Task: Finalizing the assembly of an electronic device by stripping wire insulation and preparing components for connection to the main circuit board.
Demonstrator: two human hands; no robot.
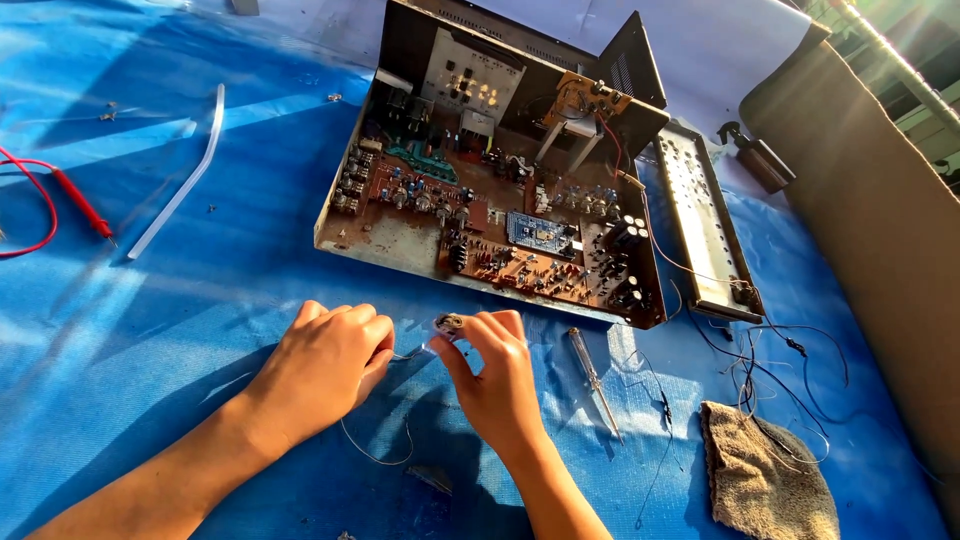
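the amplifier lay opened on the desk, its small round part already out, pinched in the right hand, while the left hand gripped its thin wire.

An opened amplifier chassis sits on the blue tarp, its circuit boards bare and its rear panel tilted up. Just to the right of the chassis lies a long detached front panel, with thin black wires trailing from its near end toward a grey rag; a clear-handled screwdriver rests just in front of the chassis's near right corner. Well to the left of the chassis lie a white plastic strip and, farther out, a red multimeter probe with its lead.
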